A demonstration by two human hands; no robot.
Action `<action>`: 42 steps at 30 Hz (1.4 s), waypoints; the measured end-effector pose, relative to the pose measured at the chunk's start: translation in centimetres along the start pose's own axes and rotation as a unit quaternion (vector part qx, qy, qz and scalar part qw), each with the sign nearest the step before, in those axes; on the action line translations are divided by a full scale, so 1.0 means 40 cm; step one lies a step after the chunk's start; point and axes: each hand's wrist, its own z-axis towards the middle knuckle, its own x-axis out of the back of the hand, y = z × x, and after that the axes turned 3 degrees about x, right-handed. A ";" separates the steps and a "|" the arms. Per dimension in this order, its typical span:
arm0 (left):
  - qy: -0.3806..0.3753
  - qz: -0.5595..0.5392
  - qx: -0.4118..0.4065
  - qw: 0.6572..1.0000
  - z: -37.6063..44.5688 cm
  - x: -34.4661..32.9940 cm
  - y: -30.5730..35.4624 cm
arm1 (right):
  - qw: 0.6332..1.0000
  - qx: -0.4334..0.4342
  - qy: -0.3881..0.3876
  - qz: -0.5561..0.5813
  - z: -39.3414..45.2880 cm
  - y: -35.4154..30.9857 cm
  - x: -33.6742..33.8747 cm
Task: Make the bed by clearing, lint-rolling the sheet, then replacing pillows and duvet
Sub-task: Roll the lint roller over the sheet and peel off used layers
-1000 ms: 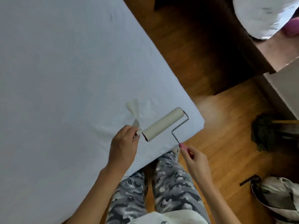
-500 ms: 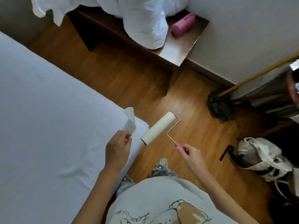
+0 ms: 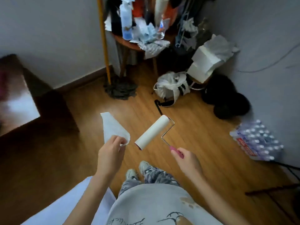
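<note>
Head view: person stands on wood floor (image 3: 203,143), looking down at both hands held out in front.

Left hand (image 3: 112,153) pinches a torn white sheet (image 3: 113,127) by its lower edge, fingers curled on it; sheet sticks up and away from the hand, loose in the air. Right hand (image 3: 186,161) grips the pink handle (image 3: 177,151) of the lint roller (image 3: 152,132), fingers wrapped round it. Wire frame runs from handle up to the far end of the roll. Roll is tilted, near end pointing down-left toward the sheet, just beside it, not touching.

Bed (image 3: 65,207): only a pale corner shows at bottom left, under the left forearm. Both hands and the roller are off the bed, over floor.

Below the hands: grey patterned trousers, two shoes, light printed shirt.

Left: dark wooden bench (image 3: 40,98), its top blurred, something pink at the left edge, can't tell what.

Back wall: mop (image 3: 120,90) with yellow pole leaning upright, head on the floor. Beside it a small round tabletop (image 3: 129,44) piled with bottles, paper and cloth. Right of that: hangers, white paper bag (image 3: 209,59), white cloth bag (image 3: 172,86) with black strap on the floor, dark bundle (image 3: 227,98) near the right wall. Shrink-wrapped pack of bottles (image 3: 256,142) against the right wall, well apart from the hands.
</note>
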 end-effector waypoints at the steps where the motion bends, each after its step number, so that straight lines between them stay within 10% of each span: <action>1: -0.026 0.003 -0.042 0.999 0.032 -0.026 0.034 | 0.999 -0.031 0.030 0.018 -0.020 0.041 0.018; 16: -0.265 -0.040 -0.329 0.905 0.294 -0.573 0.715 | 0.856 -0.315 0.295 0.285 -0.170 0.560 0.271; 30: -0.289 0.022 -0.369 0.883 0.602 -1.259 1.326 | 0.801 -0.375 0.324 0.337 0.283 1.038 0.680; 42: -0.331 0.072 -0.377 0.862 0.934 -2.012 1.515 | 0.676 -0.470 0.401 0.401 0.780 1.333 0.581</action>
